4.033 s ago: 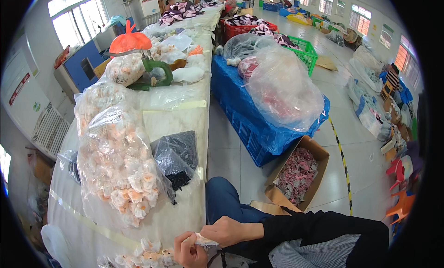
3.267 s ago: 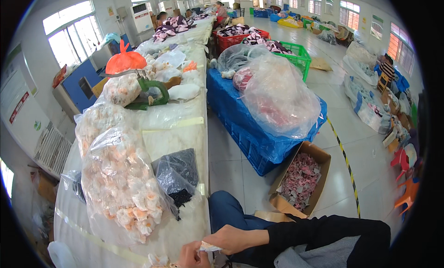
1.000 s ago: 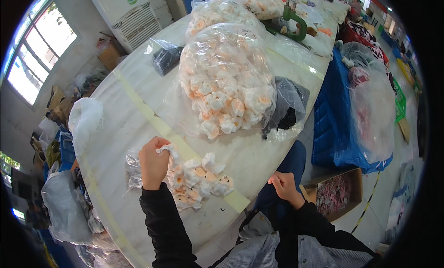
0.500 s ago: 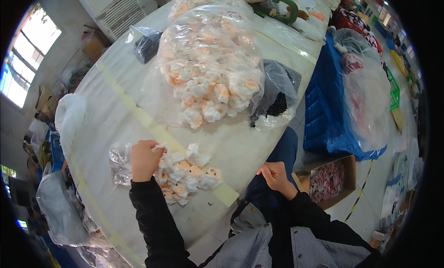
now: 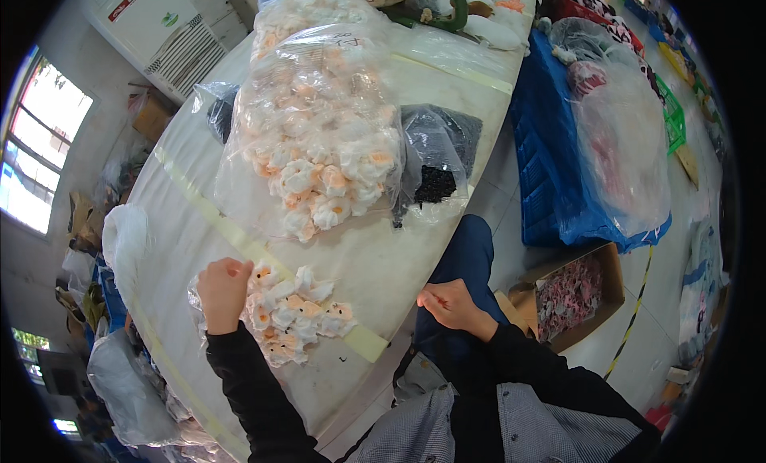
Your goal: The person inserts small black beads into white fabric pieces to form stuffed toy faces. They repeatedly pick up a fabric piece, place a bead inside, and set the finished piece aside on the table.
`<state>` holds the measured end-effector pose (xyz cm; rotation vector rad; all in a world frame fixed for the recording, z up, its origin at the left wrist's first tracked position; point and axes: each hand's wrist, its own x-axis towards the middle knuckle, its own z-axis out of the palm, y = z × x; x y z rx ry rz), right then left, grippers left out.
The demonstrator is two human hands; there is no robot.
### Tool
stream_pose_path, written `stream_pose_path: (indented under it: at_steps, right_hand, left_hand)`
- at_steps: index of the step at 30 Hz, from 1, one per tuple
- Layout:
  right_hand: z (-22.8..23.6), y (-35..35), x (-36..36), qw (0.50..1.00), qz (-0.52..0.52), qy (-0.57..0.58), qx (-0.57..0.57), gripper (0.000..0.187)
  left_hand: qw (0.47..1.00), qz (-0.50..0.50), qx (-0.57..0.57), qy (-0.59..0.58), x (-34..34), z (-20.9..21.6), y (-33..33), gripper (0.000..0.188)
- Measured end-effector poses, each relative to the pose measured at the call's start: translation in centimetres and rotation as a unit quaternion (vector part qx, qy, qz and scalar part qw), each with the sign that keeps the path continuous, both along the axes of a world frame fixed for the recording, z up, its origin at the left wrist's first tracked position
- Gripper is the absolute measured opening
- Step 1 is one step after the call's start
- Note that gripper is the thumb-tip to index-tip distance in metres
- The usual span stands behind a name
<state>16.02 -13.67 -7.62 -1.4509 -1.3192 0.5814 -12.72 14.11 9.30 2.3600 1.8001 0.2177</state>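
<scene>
Off-white table: one foremost clear plastic bag of white-and-peach pieces, two clear bags of dark bits, one heap of white-and-peach fabric pieces, crumpled, black-dotted. Heap just right of left hand, fingers curled; right hand loosely fisted beside table edge. Pinching anything: cannot tell.

Soft, matt cloth-like pieces, glossy clear plastic bag, smooth tabletop, matt cardboard box

This is a soft-goods workshop — the long white-covered table carries loose white-and-peach plush pieces and a bulging clear plastic bag of more, with a brown cardboard box of pink scraps and black-and-yellow striped floor tape beyond.
</scene>
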Motion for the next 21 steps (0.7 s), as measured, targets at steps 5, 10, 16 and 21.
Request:
stream_pose_path:
  at_steps: [5, 10, 16, 21]
  right_hand:
    - [0.1, 0.0, 0.2, 1.000, -0.002, -0.021, 0.000, 0.021]
    - [-0.4, 0.2, 0.0, 1.000, 0.004, -0.018, 0.020, 0.021]
    - [-0.6, -0.1, 0.2, 0.999, 0.005, -0.037, 0.002, 0.021]
    - [2.9, -0.6, 0.1, 0.994, -0.040, 0.096, 0.023, 0.022]
  left_hand:
    - [0.994, -0.049, 0.061, -0.079, 4.1, 1.5, 0.3, 0.037]
    - [0.993, -0.067, 0.020, -0.096, 8.3, -3.1, 1.7, 0.036]
    - [0.986, -0.047, 0.012, -0.162, 8.4, -4.5, 1.6, 0.024]
    - [0.945, -0.086, -0.004, -0.316, 10.2, 1.3, -7.3, 0.013]
